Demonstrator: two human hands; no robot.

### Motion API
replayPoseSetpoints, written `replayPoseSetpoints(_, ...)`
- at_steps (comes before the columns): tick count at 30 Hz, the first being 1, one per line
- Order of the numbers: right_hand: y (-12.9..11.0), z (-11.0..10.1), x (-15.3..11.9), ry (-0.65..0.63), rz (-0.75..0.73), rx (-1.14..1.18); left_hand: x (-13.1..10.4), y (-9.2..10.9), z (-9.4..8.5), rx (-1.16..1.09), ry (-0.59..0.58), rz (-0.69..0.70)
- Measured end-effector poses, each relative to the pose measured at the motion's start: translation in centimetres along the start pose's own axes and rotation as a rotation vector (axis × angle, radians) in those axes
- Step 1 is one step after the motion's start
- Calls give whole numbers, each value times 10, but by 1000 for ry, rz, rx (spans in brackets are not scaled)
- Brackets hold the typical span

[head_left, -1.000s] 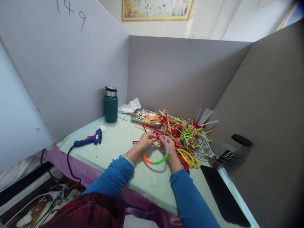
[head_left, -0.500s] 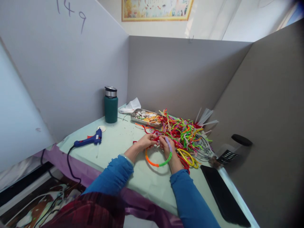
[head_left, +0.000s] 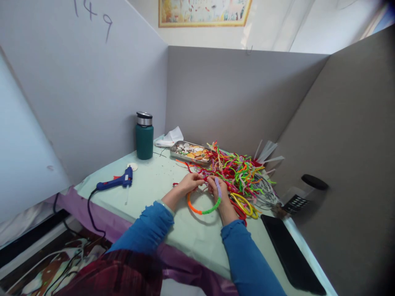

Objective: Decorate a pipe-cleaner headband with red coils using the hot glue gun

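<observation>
Above the table, a hoop (head_left: 211, 208) wrapped in orange, green and lilac fuzzy pipe cleaner hangs from my fingers. My right hand (head_left: 218, 190) is closed around its upper part, beside the lilac stretch. At the hoop's top left, my left hand (head_left: 190, 183) pinches a red pipe cleaner (head_left: 205, 179) near the right fingertips. The fingers hide just how the red piece meets the hoop. Beyond both hands spreads a tangled heap of coloured pipe cleaners (head_left: 243, 170). Yellow hoops (head_left: 245, 205) lie right of my right wrist.
A blue glue gun (head_left: 115, 182) with its cord lies at the left. Behind it stands a green bottle (head_left: 144, 137). A metal tray (head_left: 189, 158) of small pieces sits at the back. On the right are a black flat object (head_left: 290, 253) and grey partition walls (head_left: 240, 94).
The lower part of the hoop has swung slightly to the left and up. Both hands stay almost in place, fingers still closed at its top.
</observation>
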State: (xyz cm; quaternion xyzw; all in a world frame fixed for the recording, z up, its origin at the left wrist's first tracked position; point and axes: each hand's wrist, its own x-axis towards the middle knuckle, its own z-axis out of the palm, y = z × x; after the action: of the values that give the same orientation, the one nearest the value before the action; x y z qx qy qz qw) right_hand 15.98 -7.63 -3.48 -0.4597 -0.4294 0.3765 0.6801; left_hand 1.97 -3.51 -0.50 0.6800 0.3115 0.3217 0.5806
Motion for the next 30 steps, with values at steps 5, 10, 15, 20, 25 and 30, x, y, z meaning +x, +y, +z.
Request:
replayPoseSetpoints(5, -4, 1, -4, -64, 33, 48, -2, 3, 0, -59, -85, -57)
replayPoseSetpoints(10, -6, 2, -4, -40, 62, 58, -3, 5, 1, -16, -103, -44)
replayPoseSetpoints(15, -3, 1, -3, -50, 43, 32, 4, -7, 2, 228, 30, 135)
replayPoseSetpoints(20, 0, 1, -1, -36, 25, 9, 8, -12, 1, 414, 139, 210)
replayPoseSetpoints(25, -4, 0, -3, -45, 30, 16, 5, -5, 1, 419, 120, 282)
replayPoseSetpoints(30, -6, 0, -4, -58, 26, 40, 2, -2, 0, 230, 26, 240)
